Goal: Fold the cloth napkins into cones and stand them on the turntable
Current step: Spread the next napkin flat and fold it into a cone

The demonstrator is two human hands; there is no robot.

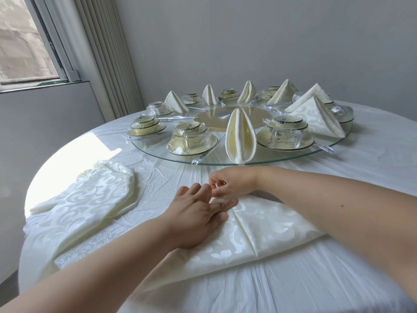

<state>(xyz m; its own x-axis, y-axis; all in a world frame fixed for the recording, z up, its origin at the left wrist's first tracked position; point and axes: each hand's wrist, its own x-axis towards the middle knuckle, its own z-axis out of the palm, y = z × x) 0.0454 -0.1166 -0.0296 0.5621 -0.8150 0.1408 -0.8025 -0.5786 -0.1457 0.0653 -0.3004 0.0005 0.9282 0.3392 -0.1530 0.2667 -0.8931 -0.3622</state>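
Observation:
A cream patterned napkin (255, 236) lies folded flat on the white tablecloth in front of me, with a centre crease. My left hand (196, 215) presses flat on its left half, fingers spread. My right hand (228, 182) pinches the napkin's far tip just beyond the left fingertips. Behind them the glass turntable (334, 146) carries a folded cone napkin (241, 136) standing at its near edge, and several more folded napkins (318, 116) stand around its rim.
A pile of unfolded cream napkins (90, 199) lies on the table to the left. Wrapped bowl-and-plate sets (191, 141) with glass cups and wrapped chopsticks ring the turntable. A window and a vertical blind are at far left, a grey wall behind.

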